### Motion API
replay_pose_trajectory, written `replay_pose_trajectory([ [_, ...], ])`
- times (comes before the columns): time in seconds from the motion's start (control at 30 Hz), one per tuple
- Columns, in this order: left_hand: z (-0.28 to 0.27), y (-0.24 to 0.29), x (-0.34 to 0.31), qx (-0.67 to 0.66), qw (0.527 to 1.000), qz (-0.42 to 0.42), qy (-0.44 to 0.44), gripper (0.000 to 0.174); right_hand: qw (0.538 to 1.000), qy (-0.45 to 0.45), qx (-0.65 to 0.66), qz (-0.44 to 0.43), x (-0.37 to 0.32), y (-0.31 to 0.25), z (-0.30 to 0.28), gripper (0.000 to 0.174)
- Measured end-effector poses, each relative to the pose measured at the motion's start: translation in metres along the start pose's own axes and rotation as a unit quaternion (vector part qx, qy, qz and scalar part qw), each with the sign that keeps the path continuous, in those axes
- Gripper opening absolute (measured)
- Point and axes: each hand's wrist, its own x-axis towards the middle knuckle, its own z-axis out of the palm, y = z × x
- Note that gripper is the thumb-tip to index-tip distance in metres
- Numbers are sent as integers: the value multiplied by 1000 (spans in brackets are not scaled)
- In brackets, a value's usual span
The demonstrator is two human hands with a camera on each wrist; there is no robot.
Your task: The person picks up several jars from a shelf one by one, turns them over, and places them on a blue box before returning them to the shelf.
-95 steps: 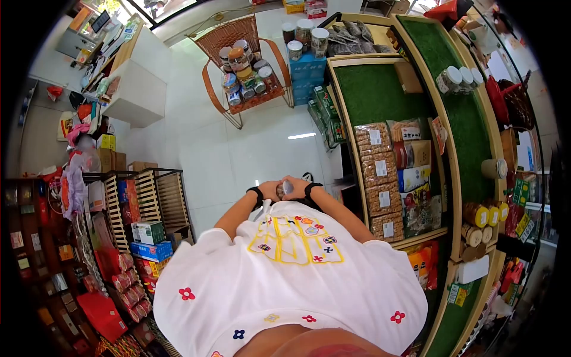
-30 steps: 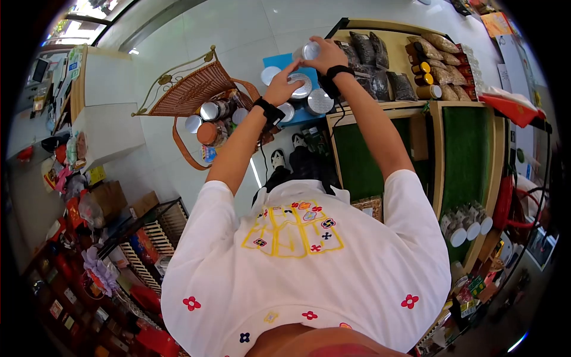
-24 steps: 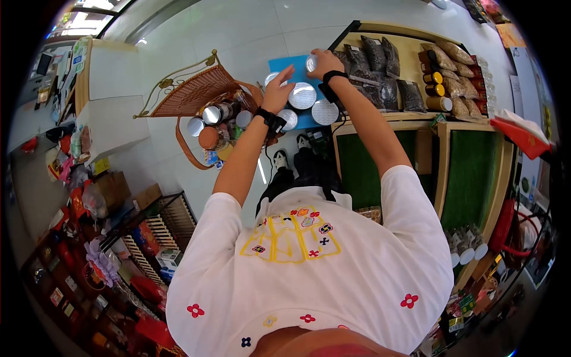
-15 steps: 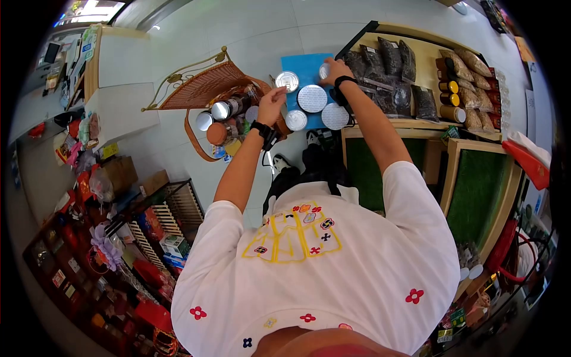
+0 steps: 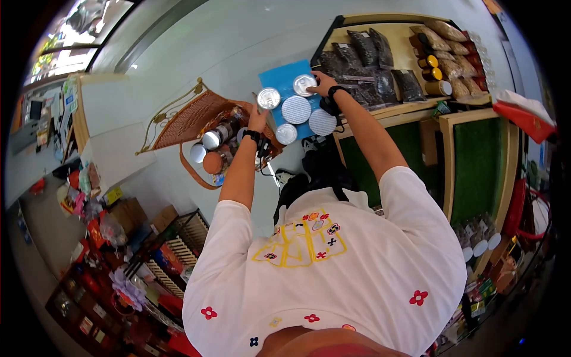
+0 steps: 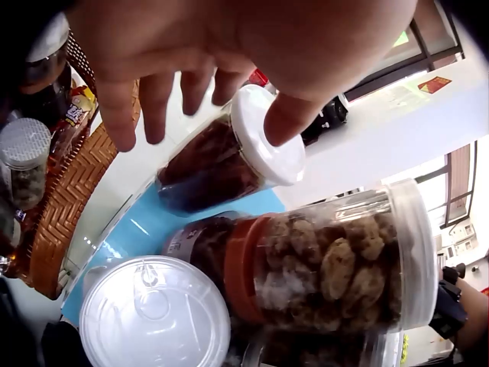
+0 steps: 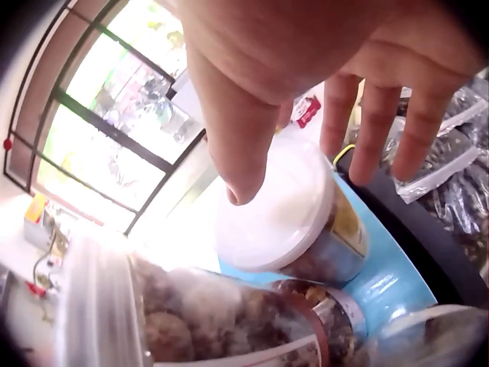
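My left hand [image 5: 257,121] is beside a silver-topped jar [image 5: 269,98] on a blue box [image 5: 271,77]. In the left wrist view its fingers are spread and fairly straight, with the thumb at the white lid [image 6: 256,126] of a jar of dark contents. My right hand [image 5: 324,84] is at another lidded jar [image 5: 304,84] on the same box. The right wrist view has the right thumb over the white lid [image 7: 279,202], the other fingers extended past the jar's side. A clear jar of brown, lumpy pieces [image 6: 332,271] stands close by, its middle matching the printed round lid [image 5: 295,110].
A wicker chair [image 5: 184,122] loaded with jars stands left of the box. To the right, a wooden display [image 5: 380,106] bears dark bags [image 5: 366,50] and yellow-lidded jars [image 5: 429,61]. Two more lids, one small [image 5: 286,134] and one large [image 5: 323,121], are at the box's near side.
The right hand has brought a jar from the waist and set it on the blue box's far right corner. The left hand has drawn back toward the left jar's side. The head view has shifted.
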Motion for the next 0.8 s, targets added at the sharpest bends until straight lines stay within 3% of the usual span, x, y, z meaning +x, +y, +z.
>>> replay_pose_trajectory([
  [0.07, 9, -57, 24, 23, 1000, 10, -10, 44, 996, 16, 57, 60, -22, 1, -19, 90],
  [0.17, 7, -29, 9, 50, 998, 16, -35, 47, 970, 54, 222, 89, -46, 28, -31, 85],
  [0.27, 5, -52, 20, 60, 996, 43, -55, 50, 941, 68, 328, 55, -87, 49, -43, 69],
  [0.33, -5, -55, 27, 88, 991, -8, -104, 56, 917, 93, 380, 69, -123, 55, -42, 61],
  [0.37, -8, -58, 28, 64, 994, -9, -88, 57, 895, 100, 430, 59, -142, 56, -41, 55],
  [0.47, -21, -39, 0, 55, 993, -22, -106, 56, 896, 143, 407, 106, -194, 58, -29, 50],
  [0.67, -37, -29, -76, -40, 989, 65, -125, 37, 890, 194, 379, 163, -274, 73, 35, 43],
  [0.8, -35, -41, -133, -32, 968, 95, -232, 25, 854, 266, 405, 190, -334, 59, 85, 41],
])
